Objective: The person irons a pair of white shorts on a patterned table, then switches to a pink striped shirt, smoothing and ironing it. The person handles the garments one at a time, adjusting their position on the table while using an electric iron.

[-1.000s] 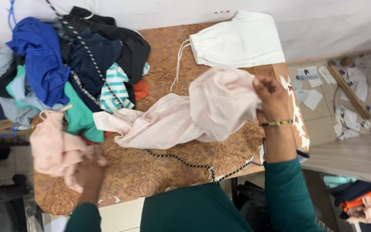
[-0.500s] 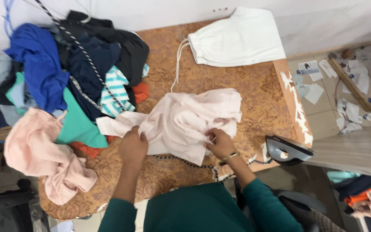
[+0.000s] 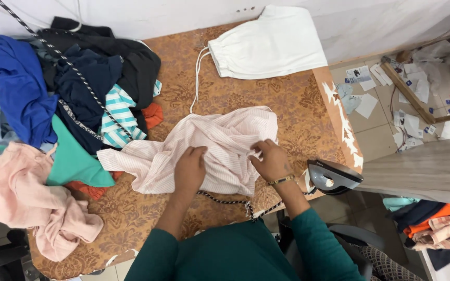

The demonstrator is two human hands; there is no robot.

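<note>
A crumpled pale pink striped garment (image 3: 220, 140) lies in the middle of the brown patterned table (image 3: 287, 104). My left hand (image 3: 189, 167) rests on its lower middle, fingers curled into the cloth. My right hand (image 3: 271, 158), with a gold bangle at the wrist, pinches the fabric at the garment's lower right. A black-and-white braided cord (image 3: 225, 200) runs along the table just under the garment toward an iron (image 3: 332, 176) at the table's right edge.
A folded white drawstring garment (image 3: 269, 44) lies at the far side. A heap of blue, black, teal and striped clothes (image 3: 74, 88) fills the left. A loose pink garment (image 3: 32, 203) hangs at the near left corner. Paper scraps litter the floor (image 3: 391, 99) at right.
My left hand dropped the pink garment at the left and came to the striped one. My right hand lowered the striped garment onto the table. Both hands now work its lower part.
</note>
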